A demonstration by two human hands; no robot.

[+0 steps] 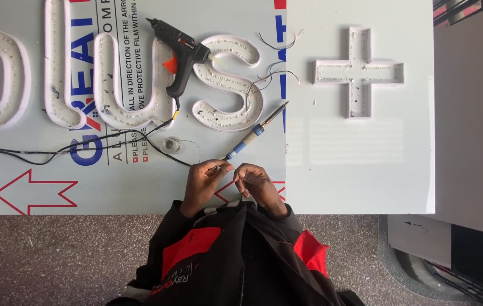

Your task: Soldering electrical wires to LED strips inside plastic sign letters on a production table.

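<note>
Head view: left hand (206,182) and right hand (254,181) pinch a thin wire (231,167) lying left-right between them.

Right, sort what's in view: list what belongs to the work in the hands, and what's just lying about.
In hand:
left hand and right hand, fingertips pinched together, seemingly on a thin wire too fine to confirm
soldering iron, beside the hands
solder spool
S-shaped channel letter with loose wires

Lying about:
hot glue gun
plus-shaped channel sign
U-shaped channel letter

Bright, even daylight w/ soft shadows, sharp focus, no glare.
</note>
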